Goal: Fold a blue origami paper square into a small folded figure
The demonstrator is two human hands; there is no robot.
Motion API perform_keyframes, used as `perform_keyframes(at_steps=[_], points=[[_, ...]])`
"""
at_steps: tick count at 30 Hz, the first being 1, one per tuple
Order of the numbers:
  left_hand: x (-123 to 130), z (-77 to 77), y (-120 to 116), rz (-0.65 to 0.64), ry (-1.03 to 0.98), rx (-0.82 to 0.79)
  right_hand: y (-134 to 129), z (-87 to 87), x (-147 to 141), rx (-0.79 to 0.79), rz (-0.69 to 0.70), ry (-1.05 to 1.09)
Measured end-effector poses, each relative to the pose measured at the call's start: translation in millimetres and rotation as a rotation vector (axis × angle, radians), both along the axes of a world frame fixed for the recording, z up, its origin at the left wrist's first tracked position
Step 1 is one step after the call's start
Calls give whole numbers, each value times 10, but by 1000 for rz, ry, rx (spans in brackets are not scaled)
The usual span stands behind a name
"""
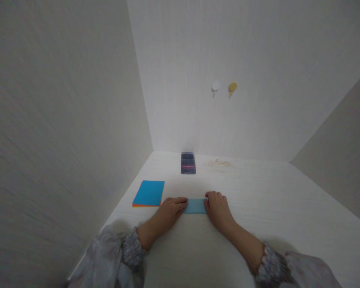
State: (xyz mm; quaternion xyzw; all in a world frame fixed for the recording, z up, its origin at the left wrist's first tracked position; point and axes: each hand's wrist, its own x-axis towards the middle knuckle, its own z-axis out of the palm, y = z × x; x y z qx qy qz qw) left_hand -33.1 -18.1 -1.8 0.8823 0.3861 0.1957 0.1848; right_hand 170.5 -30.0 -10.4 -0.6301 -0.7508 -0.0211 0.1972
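Observation:
A light blue folded paper strip [195, 206] lies flat on the white table, its long side running left to right. My left hand [173, 210] is closed on the strip's left end, with the fingers together. At the right end, my right hand [218, 209] has its fingers curled and closed on the paper. Both ends of the strip are hidden under the fingers. Left of my left hand is a stack of coloured paper [149, 193], bright blue on top with orange edges showing beneath.
A dark, pixelated phone-like object [188, 163] sits at the table's back, by the wall. Small pale crumbs or marks [222, 163] lie right of it. A white hook [215, 86] and a yellow hook [233, 87] are on the back wall. Walls also stand left and right.

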Motion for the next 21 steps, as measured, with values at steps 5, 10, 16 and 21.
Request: perform_keyframes(at_steps=[5,10,16,21], points=[[-1,31,22,-9,-28,-59,5,-19,62,14,31,-4],[24,48,24,-9,-25,-48,-101,108,50,183,284,65],[70,133,16,-45,-34,-47,-351,231,-184,14,551,-48],[73,138,19,-24,-17,-56,-387,158,-212,-92,558,-79]])
